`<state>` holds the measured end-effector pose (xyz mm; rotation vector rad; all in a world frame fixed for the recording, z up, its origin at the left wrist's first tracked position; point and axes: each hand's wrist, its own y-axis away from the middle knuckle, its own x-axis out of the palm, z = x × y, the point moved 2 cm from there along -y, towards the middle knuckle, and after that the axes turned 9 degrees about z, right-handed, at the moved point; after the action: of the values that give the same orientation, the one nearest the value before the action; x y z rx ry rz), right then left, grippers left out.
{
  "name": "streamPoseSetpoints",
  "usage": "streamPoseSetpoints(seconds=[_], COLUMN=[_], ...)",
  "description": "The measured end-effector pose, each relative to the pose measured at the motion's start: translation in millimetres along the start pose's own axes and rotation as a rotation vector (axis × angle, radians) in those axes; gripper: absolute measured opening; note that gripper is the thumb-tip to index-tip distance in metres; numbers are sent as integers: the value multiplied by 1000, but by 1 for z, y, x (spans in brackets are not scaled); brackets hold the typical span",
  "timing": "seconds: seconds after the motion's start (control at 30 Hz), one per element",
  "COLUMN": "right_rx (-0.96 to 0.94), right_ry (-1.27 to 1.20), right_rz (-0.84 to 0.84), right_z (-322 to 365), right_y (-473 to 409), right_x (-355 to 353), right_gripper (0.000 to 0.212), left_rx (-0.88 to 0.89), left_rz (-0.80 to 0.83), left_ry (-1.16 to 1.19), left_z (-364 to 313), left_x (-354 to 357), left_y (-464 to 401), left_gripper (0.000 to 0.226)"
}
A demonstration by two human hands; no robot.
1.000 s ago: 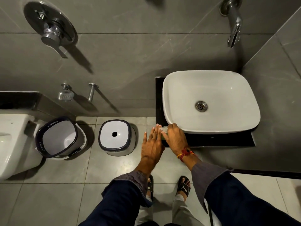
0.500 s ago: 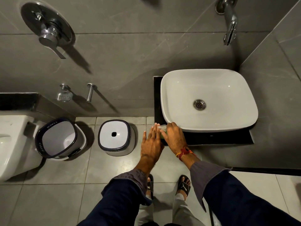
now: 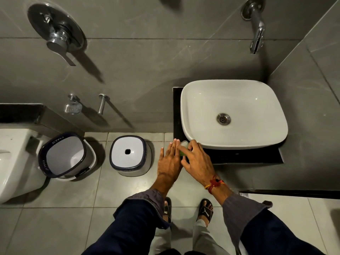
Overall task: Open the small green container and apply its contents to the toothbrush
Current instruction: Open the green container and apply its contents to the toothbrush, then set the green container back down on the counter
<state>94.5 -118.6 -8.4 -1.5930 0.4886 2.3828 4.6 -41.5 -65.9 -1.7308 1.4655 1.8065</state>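
The small green container (image 3: pixel 182 153) with a pale round lid sits at the front left corner of the black counter (image 3: pixel 244 156), mostly covered by my hands. My right hand (image 3: pixel 197 162) wraps its fingers around the container from the right. My left hand (image 3: pixel 170 161) lies flat with its fingers stretched out, resting against the container's left side. No toothbrush is in view.
A white basin (image 3: pixel 233 140) stands on the counter, with a wall spout (image 3: pixel 257 34) above it. On the floor to the left are a white stool (image 3: pixel 128 155), a bucket (image 3: pixel 64 157) and a toilet (image 3: pixel 12 162). My sandalled feet are below.
My right hand has shifted a little on the container, so more of its green side shows between my hands. My left hand stays flat beside it.
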Motion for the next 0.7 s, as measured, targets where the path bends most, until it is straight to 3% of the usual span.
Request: streamPoseSetpoints(seconds=[0.4,0.6,0.7], right_rx=[-42,273,300], right_ry=[-174,-406,-556], right_rz=[-26,-21,-11], right_z=[-19,-24,-21], right_y=[29,20,7], right_x=[15,35,36], right_gripper=[50,60,62], left_rx=[6,10,22], left_rz=[-28,-47,-89], left_ry=[51,54,41], left_z=[3,2,3], left_x=[0,2,1], left_y=[0,-3,-7], left_gripper=[91,88,85])
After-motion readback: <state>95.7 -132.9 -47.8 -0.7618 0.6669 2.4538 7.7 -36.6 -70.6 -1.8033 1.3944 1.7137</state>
